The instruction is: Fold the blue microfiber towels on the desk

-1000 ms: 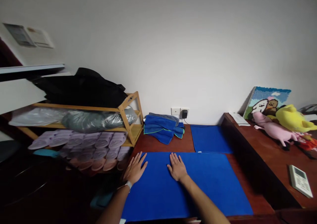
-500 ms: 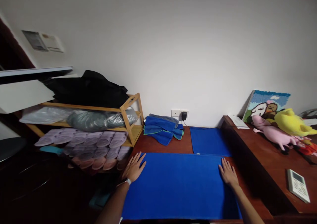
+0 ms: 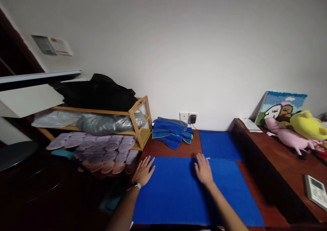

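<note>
A blue towel (image 3: 173, 193) lies spread flat across the reddish-brown wooden table (image 3: 191, 150). My left hand (image 3: 143, 171) rests at the towel's far left corner, fingers spread, with a watch on the wrist. Over the far edge of the towel, right of its middle, is my right hand (image 3: 203, 169), its fingers stretched out and holding nothing. Whether the right palm touches the cloth I cannot tell. Behind it lies a second blue cloth (image 3: 219, 145), flat on the table. A loose heap of blue and grey cloths (image 3: 171, 132) sits near the wall.
Left of the table stands a wooden rack (image 3: 138, 129) with slippers (image 3: 102, 142), plastic-wrapped bundles and a black bag (image 3: 97, 95). On the raised ledge at right are plush toys (image 3: 291, 135), a fluffy picture (image 3: 281, 106) and a white remote (image 3: 316, 191). A black plug (image 3: 193, 119) sits in the wall socket.
My right hand has moved left from the towel's far right corner to near the middle of its far edge. My left hand stays at the left corner. The view has shifted slightly.
</note>
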{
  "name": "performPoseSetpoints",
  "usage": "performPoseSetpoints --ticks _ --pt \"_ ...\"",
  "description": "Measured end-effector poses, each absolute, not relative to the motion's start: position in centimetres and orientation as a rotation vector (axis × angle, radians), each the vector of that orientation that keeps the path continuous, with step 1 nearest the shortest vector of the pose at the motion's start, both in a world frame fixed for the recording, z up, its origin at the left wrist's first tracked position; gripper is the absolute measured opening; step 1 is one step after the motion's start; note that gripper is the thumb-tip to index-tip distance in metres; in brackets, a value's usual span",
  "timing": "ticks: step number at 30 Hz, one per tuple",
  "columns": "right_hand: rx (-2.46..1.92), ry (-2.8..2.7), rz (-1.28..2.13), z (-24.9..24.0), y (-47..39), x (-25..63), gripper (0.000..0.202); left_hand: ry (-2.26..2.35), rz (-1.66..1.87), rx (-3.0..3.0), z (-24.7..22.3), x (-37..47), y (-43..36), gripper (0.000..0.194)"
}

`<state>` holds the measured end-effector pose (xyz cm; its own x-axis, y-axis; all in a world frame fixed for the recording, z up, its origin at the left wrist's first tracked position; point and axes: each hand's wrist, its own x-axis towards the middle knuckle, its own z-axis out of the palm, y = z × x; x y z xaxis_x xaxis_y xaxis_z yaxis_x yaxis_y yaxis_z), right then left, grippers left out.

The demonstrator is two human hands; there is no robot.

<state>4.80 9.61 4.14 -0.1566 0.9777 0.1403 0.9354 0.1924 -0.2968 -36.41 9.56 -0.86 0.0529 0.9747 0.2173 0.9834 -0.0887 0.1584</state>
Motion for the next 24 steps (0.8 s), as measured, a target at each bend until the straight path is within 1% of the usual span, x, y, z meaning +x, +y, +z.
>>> performPoseSetpoints --ticks 2,4,6,8,11,17,19,21,24 --pt "-1.586 -2.323 0.316 4.2 9.2 -1.0 0.063 -2.098 -0.426 -2.252 -0.8 -36.4 9.5 0.057" --pt "-1.464 -2.420 0.422 3.9 8.6 -5.3 0.063 -2.098 -0.438 -2.250 -0.8 -36.4 9.4 0.056" --pt "-1.458 -2.466 0.494 3.4 8.3 -7.2 0.065 -2.097 -0.445 -2.252 -0.7 -36.5 9.4 0.056" --pt "-1.536 -2.464 0.509 2.9 8.4 -6.5 0.066 -2.098 -0.440 -2.255 -0.7 -36.5 9.3 0.056" --pt "-1.734 -2.389 0.436 2.1 8.7 -1.0 0.068 -2.102 -0.434 -2.250 -0.7 -36.5 9.4 0.056" --pt "-2.271 -2.094 0.240 0.0 8.3 16.7 0.067 -2.109 -0.453 -2.245 -0.7 -36.3 9.5 0.055" --pt "-2.398 -2.002 0.192 -0.7 8.1 21.3 0.068 -2.118 -0.438 -2.247 -0.7 -36.4 9.6 0.056" --pt "-2.444 -1.934 0.146 -1.2 7.9 24.0 0.070 -2.123 -0.432 -2.249 -0.7 -36.4 9.7 0.056" --pt "-2.431 -1.894 0.120 -1.5 7.8 25.1 0.070 -2.111 -0.447 -2.248 -0.9 -36.6 9.9 0.056"
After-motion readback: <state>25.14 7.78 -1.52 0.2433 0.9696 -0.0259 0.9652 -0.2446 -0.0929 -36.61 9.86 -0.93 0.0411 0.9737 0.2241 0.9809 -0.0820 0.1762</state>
